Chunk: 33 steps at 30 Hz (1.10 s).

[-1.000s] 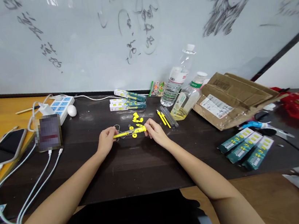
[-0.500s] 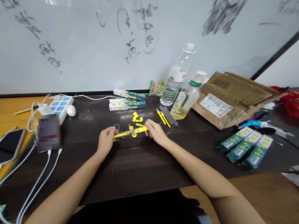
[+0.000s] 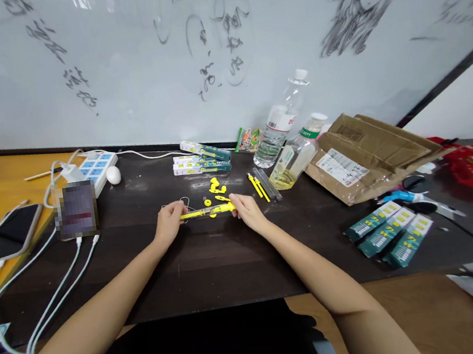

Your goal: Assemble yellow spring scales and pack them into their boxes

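My left hand (image 3: 168, 222) and my right hand (image 3: 246, 209) pinch the two ends of a thin yellow stick-like part (image 3: 207, 211), held level just above the dark table (image 3: 213, 261). A thin wire loop (image 3: 184, 202) lies by my left fingers. Several small yellow plastic pieces (image 3: 216, 187) are scattered just behind the stick. A short bundle of yellow and grey rods (image 3: 262, 186) lies to the right of my right hand.
Three packaged boxes (image 3: 202, 163) lie at the back, two clear bottles (image 3: 286, 135) and a cardboard box (image 3: 364, 154) to the right. Green packets (image 3: 390, 233) sit near right. A power strip (image 3: 96, 167), phones (image 3: 11, 233) and cables (image 3: 48, 306) occupy the left.
The yellow stick has tilted slightly to level and sits a little lower. Both hands stay at its ends.
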Motion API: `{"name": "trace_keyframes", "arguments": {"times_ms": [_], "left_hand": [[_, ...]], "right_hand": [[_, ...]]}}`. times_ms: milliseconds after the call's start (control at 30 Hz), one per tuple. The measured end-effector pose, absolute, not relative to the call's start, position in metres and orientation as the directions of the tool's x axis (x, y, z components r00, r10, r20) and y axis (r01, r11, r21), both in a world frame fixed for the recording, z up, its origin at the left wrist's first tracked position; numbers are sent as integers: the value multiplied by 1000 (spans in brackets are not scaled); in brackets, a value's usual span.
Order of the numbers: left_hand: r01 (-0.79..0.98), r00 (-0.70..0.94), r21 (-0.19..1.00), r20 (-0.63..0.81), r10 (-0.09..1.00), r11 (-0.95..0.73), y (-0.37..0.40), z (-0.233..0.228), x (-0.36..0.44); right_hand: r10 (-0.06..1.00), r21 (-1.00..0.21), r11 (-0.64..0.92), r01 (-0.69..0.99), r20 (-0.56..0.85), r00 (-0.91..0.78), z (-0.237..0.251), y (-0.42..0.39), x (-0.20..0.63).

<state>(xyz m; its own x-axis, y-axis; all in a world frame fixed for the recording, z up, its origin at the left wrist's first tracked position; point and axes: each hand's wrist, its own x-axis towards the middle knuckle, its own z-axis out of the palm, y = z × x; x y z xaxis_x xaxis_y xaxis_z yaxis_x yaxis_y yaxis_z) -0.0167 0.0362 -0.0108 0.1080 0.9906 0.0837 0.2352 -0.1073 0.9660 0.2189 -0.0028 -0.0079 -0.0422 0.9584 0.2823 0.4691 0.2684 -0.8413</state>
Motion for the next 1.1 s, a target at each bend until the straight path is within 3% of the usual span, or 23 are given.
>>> {"name": "trace_keyframes", "arguments": {"times_ms": [800, 933, 1100], "left_hand": [[232, 115, 964, 104, 988, -129, 36, -11, -17], [222, 100, 966, 111, 989, -131, 37, -11, -17], [181, 97, 979, 75, 993, -91, 36, -7, -16]], "right_hand": [[957, -840, 274, 469, 285, -48, -10, -3, 219], [949, -862, 314, 399, 302, -93, -7, -6, 217], [948, -933, 304, 193, 276, -156, -6, -6, 214]]}}
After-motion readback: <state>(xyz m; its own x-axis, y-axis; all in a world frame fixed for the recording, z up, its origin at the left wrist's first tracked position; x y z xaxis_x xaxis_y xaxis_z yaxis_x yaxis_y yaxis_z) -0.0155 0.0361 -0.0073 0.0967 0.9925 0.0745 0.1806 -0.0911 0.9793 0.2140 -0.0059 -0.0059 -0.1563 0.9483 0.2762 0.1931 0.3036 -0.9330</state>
